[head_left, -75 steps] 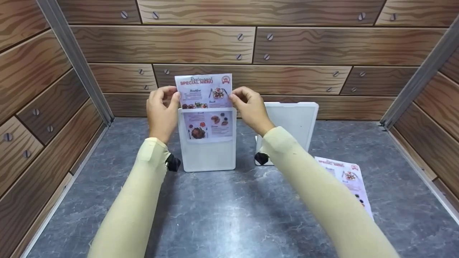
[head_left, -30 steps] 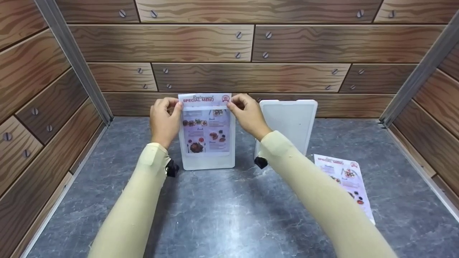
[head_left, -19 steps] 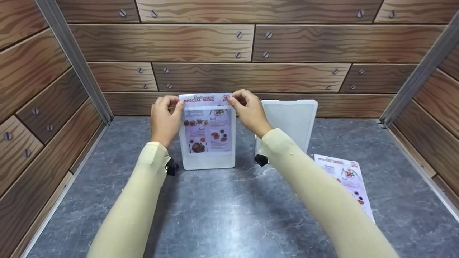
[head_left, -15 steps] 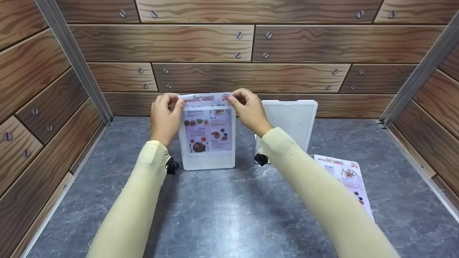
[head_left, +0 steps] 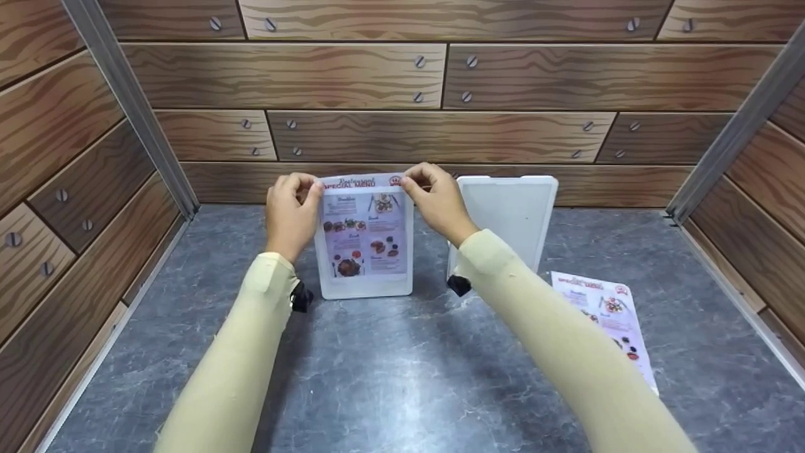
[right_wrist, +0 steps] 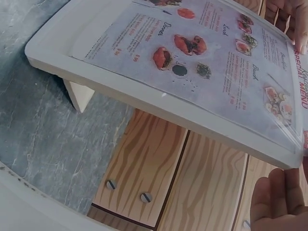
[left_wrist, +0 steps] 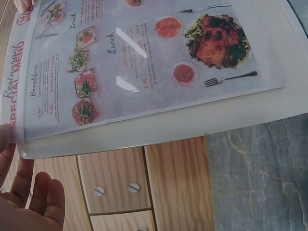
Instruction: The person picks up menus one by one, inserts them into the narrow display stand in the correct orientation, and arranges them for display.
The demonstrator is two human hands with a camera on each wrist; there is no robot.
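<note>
A printed menu sheet [head_left: 366, 236] sits most of the way inside a white upright menu stand [head_left: 368, 288], behind its clear front. Only its top strip with the title sticks out above the rim. My left hand [head_left: 291, 214] pinches the sheet's top left corner between thumb and fingers. At the top right corner my right hand [head_left: 440, 200] pinches it the same way. Through the clear cover the sheet [left_wrist: 130, 62] shows glare in the left wrist view. A foot [right_wrist: 78, 94] of the stand shows underneath in the right wrist view.
A second white menu stand [head_left: 506, 217] stands to the right, partly behind my right forearm. Another menu sheet [head_left: 613, 324] lies on the grey marbled table [head_left: 352, 377] at the right. Wood-patterned walls [head_left: 352, 75] close off the back and both sides.
The menu sheet has slid down into the stand, from about half inside to nearly all inside. Both hands went down with it, with a slight lift around half a second ago.
</note>
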